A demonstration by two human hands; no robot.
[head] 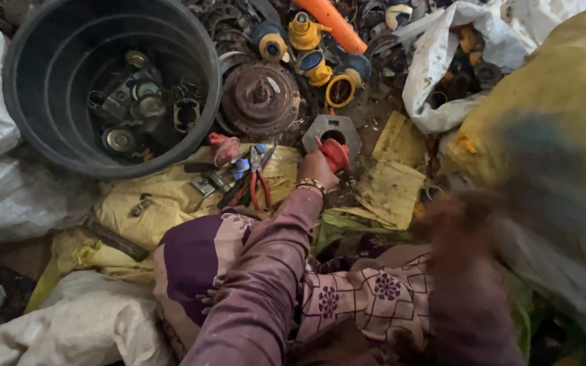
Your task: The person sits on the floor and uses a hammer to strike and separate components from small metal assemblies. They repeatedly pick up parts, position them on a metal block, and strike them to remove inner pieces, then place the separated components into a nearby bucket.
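Observation:
My left hand [317, 169], with a gold bangle at the wrist and a purple sleeve, is closed around a red tool handle [337, 153]. The handle stands against a grey hexagonal metal piece [334, 127] with a round hole. My right hand [445, 213] is a dark blur at the right, next to a large yellow sack [544, 122]. The blur hides its fingers and whether it grips anything.
A black bucket [32, 88] at the upper left holds several metal parts. Beside it lie a rusty round disc [260, 98], yellow and blue fittings [306, 34], an orange tube [337, 24] and red-handled pliers [259, 183] on yellow cloth [164, 203]. White sacks [435, 61] lie around.

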